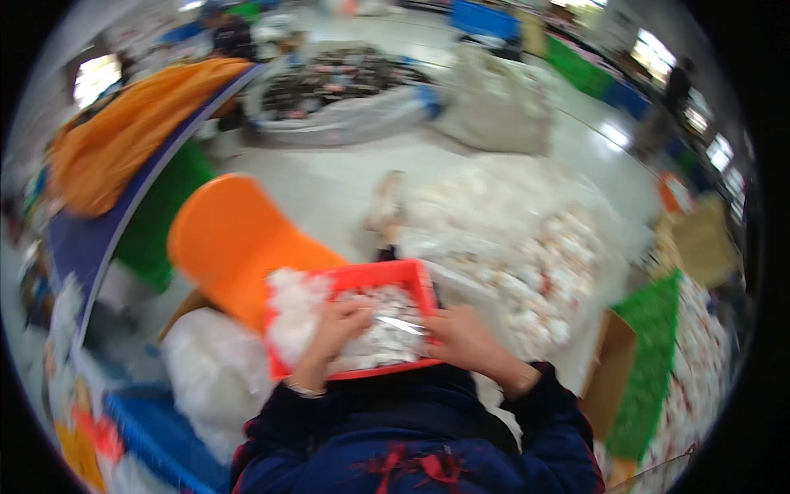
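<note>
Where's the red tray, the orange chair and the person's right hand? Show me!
Red tray [383, 272]: head view, on its far wall.
Orange chair [234, 239]: head view, on its broad curved part.
Right hand [462, 336]: head view, on its back.

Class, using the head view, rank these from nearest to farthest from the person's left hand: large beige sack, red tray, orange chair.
1. Red tray: directly beneath the left hand.
2. Orange chair: beyond the tray, leftward.
3. Large beige sack: well beyond both, ahead and rightward.
</note>
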